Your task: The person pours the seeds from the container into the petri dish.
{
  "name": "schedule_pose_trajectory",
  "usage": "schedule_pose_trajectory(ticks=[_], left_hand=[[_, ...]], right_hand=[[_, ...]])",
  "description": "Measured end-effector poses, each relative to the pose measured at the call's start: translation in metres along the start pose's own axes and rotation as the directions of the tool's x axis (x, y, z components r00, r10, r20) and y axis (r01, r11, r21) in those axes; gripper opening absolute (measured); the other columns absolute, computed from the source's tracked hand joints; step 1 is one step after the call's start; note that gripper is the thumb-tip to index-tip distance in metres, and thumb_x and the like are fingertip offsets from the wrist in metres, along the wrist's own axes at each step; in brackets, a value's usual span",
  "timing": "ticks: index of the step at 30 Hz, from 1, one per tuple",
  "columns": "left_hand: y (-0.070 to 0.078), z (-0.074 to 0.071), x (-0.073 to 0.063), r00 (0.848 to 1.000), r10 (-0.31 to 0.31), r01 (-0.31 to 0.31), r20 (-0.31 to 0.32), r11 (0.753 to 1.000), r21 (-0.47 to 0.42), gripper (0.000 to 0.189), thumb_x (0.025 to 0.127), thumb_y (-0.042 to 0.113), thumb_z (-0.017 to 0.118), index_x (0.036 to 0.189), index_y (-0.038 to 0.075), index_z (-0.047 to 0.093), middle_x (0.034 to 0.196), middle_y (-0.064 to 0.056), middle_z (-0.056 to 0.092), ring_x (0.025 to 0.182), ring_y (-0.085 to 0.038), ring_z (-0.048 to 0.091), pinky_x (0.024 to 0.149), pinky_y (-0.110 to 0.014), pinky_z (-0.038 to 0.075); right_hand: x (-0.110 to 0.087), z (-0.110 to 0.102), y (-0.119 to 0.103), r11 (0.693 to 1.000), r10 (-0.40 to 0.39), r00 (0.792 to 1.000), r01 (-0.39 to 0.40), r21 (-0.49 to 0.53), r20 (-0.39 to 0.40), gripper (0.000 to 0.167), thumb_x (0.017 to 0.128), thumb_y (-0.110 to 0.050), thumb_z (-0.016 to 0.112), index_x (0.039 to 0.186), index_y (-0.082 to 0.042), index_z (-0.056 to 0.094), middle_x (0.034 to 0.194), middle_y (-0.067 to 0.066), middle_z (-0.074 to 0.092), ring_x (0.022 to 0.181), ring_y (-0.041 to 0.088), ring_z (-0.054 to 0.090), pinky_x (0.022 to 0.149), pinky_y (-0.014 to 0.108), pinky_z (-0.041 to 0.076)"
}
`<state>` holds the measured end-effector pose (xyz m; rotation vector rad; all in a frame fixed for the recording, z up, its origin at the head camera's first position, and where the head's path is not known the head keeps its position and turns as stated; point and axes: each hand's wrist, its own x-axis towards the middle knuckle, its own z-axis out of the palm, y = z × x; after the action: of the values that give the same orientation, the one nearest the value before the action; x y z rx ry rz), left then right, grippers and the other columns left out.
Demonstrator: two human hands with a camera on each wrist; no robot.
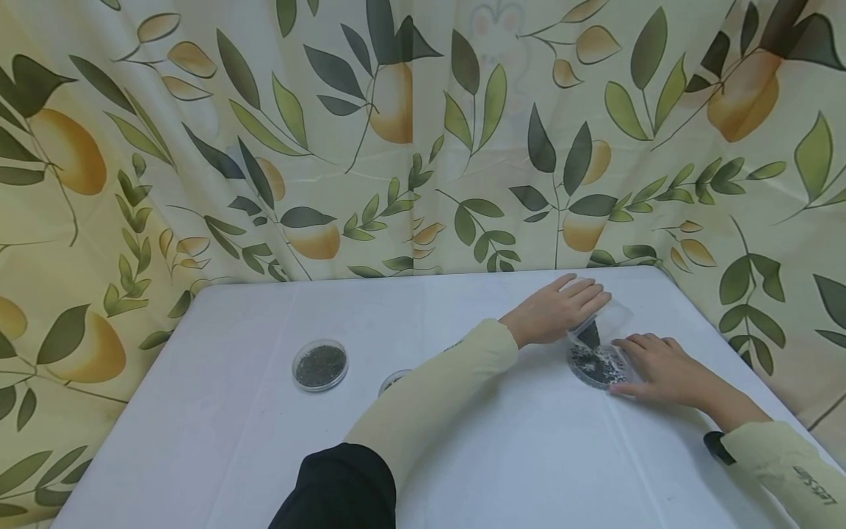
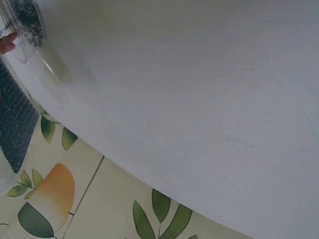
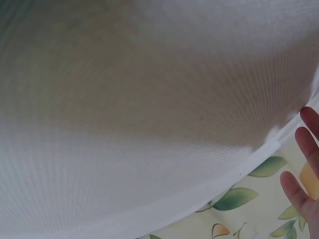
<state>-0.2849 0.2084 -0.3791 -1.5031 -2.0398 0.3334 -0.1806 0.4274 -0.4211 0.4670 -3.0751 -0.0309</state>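
Near the table's right side, a round clear petri dish [image 1: 598, 371] holds dark and whitish grains. My right hand [image 1: 667, 371] grips its right rim between spread fingers and thumb; several of these fingers [image 3: 307, 149] show in the right wrist view. Above the dish my left hand [image 1: 558, 312] holds a clear plastic container [image 1: 587, 334], tilted, with dark contents. The left wrist view shows those contents close up; whether the container is a bag or a box I cannot tell. The left palm side is hidden in the head view.
Another petri dish [image 1: 320, 365] with dark grains stands on the left part of the white-covered table [image 1: 218, 441]. A further round dish [image 1: 393, 380] is mostly hidden behind my left sleeve [image 1: 436, 389]. A patterned curtain [image 1: 423, 147] hangs along the back edge.
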Motion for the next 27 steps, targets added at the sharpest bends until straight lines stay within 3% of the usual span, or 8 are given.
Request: schedule_pose_trajectory(ticks=[13, 27], left_hand=[[-0.0033, 0.002, -0.0011, 1.0, -0.008, 0.008, -0.003, 1.0, 0.016, 0.048, 0.098, 0.014, 0.039, 0.145, 0.013, 0.033, 0.145, 0.0, 0.043, 0.137, -0.016, 0.038, 0.115, -0.034, 0.028], [-0.0027, 0.0008, 0.0067, 1.0, -0.015, 0.015, -0.004, 1.0, 0.014, 0.048, 0.097, 0.011, 0.039, 0.144, 0.014, 0.034, 0.145, 0.0, 0.042, 0.137, -0.017, 0.037, 0.115, -0.036, 0.027]], right_hand=[[0.0005, 0.0026, 0.0022, 1.0, 0.002, 1.0, -0.002, -0.005, 0.001, 0.088, 0.069, -0.067, 0.067, 0.122, 0.002, 0.056, 0.12, 0.026, 0.058, 0.112, 0.043, 0.051, 0.088, 0.063, 0.038], [-0.0004, -0.001, -0.0012, 1.0, -0.002, 1.0, 0.002, -0.004, -0.005, 0.087, 0.069, -0.066, 0.067, 0.121, 0.003, 0.056, 0.118, 0.026, 0.058, 0.111, 0.043, 0.051, 0.087, 0.062, 0.038]])
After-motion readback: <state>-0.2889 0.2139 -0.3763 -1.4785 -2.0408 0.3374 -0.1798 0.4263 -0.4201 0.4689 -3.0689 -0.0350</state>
